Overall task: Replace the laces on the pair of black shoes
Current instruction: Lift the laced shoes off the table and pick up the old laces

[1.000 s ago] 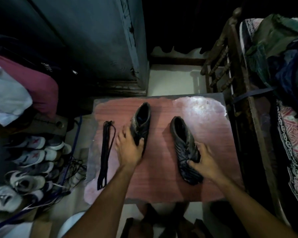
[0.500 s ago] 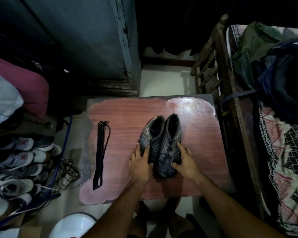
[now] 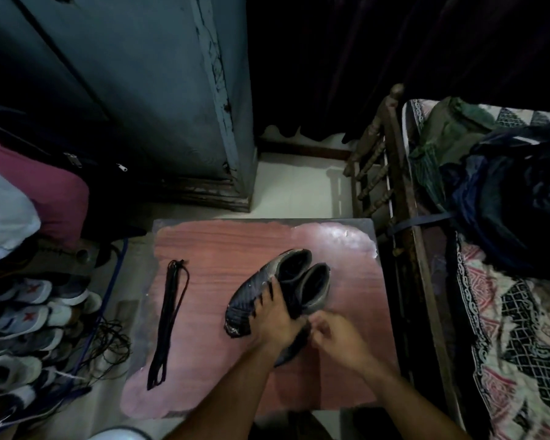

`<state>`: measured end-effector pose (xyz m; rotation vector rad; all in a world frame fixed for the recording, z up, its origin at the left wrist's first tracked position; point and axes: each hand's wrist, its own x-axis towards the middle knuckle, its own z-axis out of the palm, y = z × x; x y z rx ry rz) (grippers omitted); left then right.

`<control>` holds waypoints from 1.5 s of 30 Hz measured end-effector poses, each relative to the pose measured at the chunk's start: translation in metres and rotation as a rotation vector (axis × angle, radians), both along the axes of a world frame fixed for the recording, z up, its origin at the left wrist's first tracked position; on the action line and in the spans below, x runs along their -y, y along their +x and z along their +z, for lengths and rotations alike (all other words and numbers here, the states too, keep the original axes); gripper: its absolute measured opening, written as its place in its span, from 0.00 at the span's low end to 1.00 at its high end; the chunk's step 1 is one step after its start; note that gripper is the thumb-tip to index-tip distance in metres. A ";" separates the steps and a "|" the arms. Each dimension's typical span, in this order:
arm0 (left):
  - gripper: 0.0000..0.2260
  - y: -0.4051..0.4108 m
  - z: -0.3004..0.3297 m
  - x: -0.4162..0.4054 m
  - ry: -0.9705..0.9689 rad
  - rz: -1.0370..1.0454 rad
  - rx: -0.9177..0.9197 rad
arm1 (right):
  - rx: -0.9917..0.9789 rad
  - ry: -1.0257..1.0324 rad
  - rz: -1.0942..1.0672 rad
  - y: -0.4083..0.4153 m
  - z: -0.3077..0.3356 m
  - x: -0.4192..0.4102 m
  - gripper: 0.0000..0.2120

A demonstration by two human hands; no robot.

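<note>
Holding the two black shoes (image 3: 280, 293) pressed together near the tabletop's (image 3: 210, 249) middle, the left hand (image 3: 275, 322) curls over both uppers. The right hand (image 3: 337, 336) has fingers (image 3: 318, 325) bent at one toe; its grip is unclear. Spare black laces (image 3: 167, 322) lie toward the left edge. The shoes look light and soft, best gripped at the heel collar.

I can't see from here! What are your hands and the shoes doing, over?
Left hand gripping the shoes. Right hand at their toe end, fingers curled, grip unclear. Spare laces untouched on table. Nothing in the way.
</note>
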<state>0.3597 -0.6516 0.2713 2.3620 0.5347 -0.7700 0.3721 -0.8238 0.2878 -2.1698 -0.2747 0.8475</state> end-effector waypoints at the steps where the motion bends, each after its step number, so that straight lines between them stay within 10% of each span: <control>1: 0.53 0.004 0.002 0.014 0.010 0.018 -0.001 | 0.094 0.009 -0.072 0.018 0.004 0.004 0.11; 6: 0.55 0.020 -0.007 0.056 0.171 -0.075 -0.077 | 0.442 -0.188 0.091 0.105 0.018 0.007 0.19; 12: 0.46 0.036 -0.030 0.052 0.262 -0.484 0.011 | 0.266 -0.360 0.446 0.136 -0.007 0.011 0.37; 18: 0.41 0.058 -0.033 0.023 0.260 -0.938 0.251 | 0.109 -0.355 0.162 0.117 -0.026 0.041 0.34; 20: 0.44 0.047 -0.031 0.017 0.314 -0.805 0.365 | 0.025 -0.321 0.041 0.108 -0.027 0.051 0.35; 23: 0.44 0.006 -0.048 0.026 0.205 -0.001 0.272 | -0.112 -0.308 -0.109 0.091 -0.034 0.061 0.42; 27: 0.16 -0.031 -0.057 0.058 -0.596 1.105 0.033 | -0.221 -0.185 -0.255 0.076 -0.086 0.070 0.49; 45: 0.14 -0.017 0.112 -0.029 -0.722 0.940 0.240 | -0.237 0.185 -0.371 0.049 0.086 -0.042 0.44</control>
